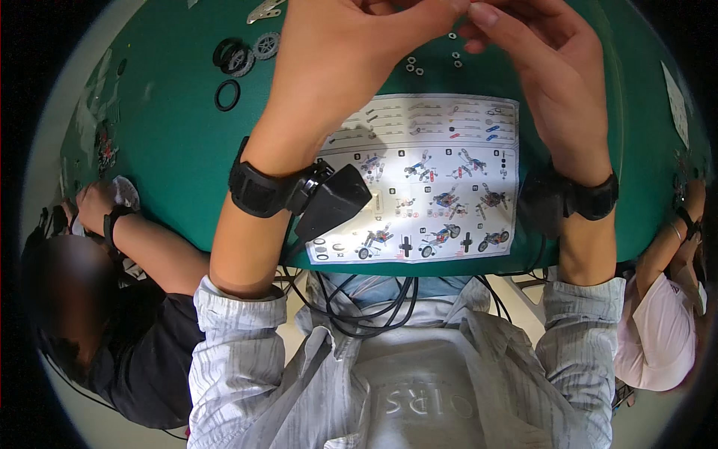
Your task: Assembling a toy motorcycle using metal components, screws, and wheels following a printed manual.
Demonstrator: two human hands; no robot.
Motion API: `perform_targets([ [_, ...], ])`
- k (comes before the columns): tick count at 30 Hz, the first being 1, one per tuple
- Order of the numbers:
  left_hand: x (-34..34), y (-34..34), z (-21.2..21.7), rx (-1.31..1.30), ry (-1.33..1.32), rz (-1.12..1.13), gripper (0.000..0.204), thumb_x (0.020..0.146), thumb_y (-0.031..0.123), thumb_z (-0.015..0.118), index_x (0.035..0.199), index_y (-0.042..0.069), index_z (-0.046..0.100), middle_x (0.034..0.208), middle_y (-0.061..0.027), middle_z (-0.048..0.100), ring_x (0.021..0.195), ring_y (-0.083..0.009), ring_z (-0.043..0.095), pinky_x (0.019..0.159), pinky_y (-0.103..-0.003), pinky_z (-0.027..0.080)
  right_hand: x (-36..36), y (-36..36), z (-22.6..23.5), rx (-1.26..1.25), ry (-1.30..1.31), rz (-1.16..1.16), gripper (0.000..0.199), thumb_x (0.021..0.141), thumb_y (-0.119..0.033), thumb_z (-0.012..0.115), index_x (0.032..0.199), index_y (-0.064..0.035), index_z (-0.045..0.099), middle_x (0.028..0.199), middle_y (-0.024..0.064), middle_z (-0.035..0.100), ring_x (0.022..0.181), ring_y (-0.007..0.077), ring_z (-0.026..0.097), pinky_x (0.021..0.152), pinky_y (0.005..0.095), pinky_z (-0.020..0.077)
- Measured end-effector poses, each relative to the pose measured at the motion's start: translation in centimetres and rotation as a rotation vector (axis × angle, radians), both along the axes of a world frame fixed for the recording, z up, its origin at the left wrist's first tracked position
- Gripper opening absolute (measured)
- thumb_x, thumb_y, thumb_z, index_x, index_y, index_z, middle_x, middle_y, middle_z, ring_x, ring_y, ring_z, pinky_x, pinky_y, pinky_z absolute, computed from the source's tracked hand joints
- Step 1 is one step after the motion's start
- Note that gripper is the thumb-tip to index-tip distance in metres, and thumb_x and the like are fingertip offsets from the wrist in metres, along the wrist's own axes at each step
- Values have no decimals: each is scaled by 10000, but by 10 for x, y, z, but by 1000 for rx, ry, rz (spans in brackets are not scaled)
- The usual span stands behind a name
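My left hand point(348, 49) and my right hand point(557, 67) meet at the upper edge of the view, fingertips pinched close together. A trace of red shows between them, but what they hold is cut off and too small to name. Just beneath the fingers lie several small silver nuts point(410, 61) on the green table point(176, 150). Between my forearms is a printed instruction sheet point(381, 200), with coloured drawings of a model motorcycle and its parts. Left of my left wrist are grey wheel rims point(266, 46) and black rubber tyres point(227, 95).
A silver perforated metal piece point(264, 10) lies at the far left. Black cables point(378, 326) hang by my lap below the table edge. Dark camera-like devices point(334, 202) are strapped to my wrists. People sit at both sides, one in a black sleeve point(153, 329), one in pink point(658, 333).
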State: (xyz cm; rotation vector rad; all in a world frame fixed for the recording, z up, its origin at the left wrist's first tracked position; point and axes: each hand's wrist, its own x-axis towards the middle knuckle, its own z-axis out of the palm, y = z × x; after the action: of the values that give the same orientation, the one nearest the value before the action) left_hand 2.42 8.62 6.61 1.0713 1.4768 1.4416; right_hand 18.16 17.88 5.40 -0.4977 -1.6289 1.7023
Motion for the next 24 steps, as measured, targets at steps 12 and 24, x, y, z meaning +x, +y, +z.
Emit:
perform_targets([
  [12, 1, -2, -8, -3, -5, -40, 183, 957, 132, 664, 975, -50, 673, 789, 9, 662, 634, 3, 482, 520, -161, 337, -1, -6, 1, 80, -54, -56, 138, 909, -54, 695, 978, 40, 621, 881, 100, 681, 726, 123, 654, 669, 230, 553],
  [24, 10, -3, -3, 99, 12, -52, 190, 974, 121, 629, 1034, -57, 651, 816, 4, 656, 652, -1, 458, 521, -177, 340, 0, -4, -4, 39, 20, -103, 118, 902, -36, 688, 969, 45, 636, 890, 98, 687, 732, 127, 656, 675, 235, 550],
])
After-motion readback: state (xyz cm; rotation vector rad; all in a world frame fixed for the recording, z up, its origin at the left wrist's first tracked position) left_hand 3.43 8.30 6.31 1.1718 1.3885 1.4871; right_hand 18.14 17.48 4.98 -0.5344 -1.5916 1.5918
